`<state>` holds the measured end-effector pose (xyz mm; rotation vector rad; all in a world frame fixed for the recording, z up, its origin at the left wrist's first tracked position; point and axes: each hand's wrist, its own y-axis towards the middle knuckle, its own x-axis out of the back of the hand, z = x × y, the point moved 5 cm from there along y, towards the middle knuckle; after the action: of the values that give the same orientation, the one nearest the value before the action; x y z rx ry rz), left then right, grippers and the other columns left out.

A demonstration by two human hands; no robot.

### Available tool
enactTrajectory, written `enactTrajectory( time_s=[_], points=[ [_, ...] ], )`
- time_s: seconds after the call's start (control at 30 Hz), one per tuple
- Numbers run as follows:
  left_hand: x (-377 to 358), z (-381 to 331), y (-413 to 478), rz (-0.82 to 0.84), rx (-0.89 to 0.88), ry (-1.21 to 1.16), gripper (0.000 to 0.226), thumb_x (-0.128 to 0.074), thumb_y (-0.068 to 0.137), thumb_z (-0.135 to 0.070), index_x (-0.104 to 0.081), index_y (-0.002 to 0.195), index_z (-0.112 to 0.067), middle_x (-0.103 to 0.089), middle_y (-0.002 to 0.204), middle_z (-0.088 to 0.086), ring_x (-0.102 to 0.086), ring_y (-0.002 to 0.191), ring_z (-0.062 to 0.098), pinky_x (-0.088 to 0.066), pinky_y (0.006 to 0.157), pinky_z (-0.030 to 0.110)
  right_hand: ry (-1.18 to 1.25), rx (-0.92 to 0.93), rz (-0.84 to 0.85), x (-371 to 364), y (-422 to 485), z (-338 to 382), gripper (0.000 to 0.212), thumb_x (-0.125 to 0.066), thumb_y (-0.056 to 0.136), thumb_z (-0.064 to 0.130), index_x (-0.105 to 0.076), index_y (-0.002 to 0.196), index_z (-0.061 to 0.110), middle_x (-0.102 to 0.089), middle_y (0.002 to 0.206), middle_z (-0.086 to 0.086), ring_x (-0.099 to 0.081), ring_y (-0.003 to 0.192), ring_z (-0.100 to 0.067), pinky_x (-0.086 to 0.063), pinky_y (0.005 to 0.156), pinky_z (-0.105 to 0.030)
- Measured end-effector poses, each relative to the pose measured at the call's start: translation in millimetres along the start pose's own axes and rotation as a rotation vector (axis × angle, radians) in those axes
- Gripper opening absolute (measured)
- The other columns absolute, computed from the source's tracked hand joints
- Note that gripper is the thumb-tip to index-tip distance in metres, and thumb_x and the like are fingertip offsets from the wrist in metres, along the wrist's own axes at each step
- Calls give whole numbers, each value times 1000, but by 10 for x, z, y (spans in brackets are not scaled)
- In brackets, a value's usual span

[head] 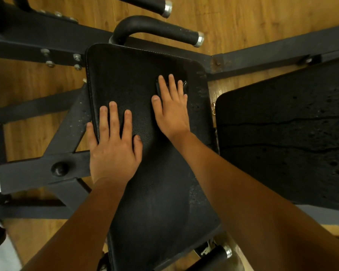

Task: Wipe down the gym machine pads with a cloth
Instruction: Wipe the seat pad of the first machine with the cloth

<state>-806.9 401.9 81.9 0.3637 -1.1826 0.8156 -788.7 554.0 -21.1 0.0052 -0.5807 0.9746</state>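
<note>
A: What is the right grip (171, 110) doing?

B: It lies apart and flat, fingers straight, pressing a dark cloth (158, 88) onto the pad (155, 192) in the upper middle of the frame. Only a thin edge of the cloth shows beside the forefinger. It is nearly the pad's colour, so I can't tell how far it spreads.

A: And the left grip (114, 149)?

B: Also apart and flat, holding nothing. It rests on the pad's left side, with the little finger over the edge, and probably steadies the pad.

A: How should the wipe go?

B: I'd keep the palm's weight on the cloth and draw long, overlapping strokes from the far edge toward the body. The left grip should lift away before the cloth reaches it, or that patch will be missed.

A: What else is around?

B: A second pad (282, 143) sits just right of this one, cracked and pitted. The cloth could snag there, so lighter pressure seems wise. A curved handle (155, 29) rises just beyond the far edge and may cut strokes short. The dark frame (37, 171) runs along the left, over a wooden floor (27, 81).
</note>
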Motion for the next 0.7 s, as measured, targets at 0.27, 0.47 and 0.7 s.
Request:
enactTrajectory(
  time_s=[0.27, 0.47, 0.7],
  points=[
    [9, -3, -13, -2, -2, 11, 65, -24, 104, -43, -16, 162, -15, -2, 170, 16, 3, 157, 31, -8, 124, 59, 40, -16, -36, -35, -139, 6, 56, -33, 110, 37, -19, 163, 24, -8, 172, -4, 6, 158, -24, 3, 126, -45],
    [-3, -4, -2, 0, 6, 11, 66, -23, 104, -44, -15, 162, -15, -1, 170, 15, 3, 157, 31, -9, 123, 60, 9, 3, 36, -137, -660, -104, 56, -30, 110, 39, -16, 163, 26, -5, 172, -1, 9, 158, -23, 2, 128, -47],
    [5, -2, -5, -3, 7, 7, 63, -30, 106, -40, -15, 162, -16, -1, 170, 16, 3, 157, 31, -8, 124, 60, 4, 7, 26, -45, -310, -46, 55, -31, 111, 37, -18, 163, 27, -4, 172, -3, 9, 158, -25, 4, 127, -46]
  ],
)
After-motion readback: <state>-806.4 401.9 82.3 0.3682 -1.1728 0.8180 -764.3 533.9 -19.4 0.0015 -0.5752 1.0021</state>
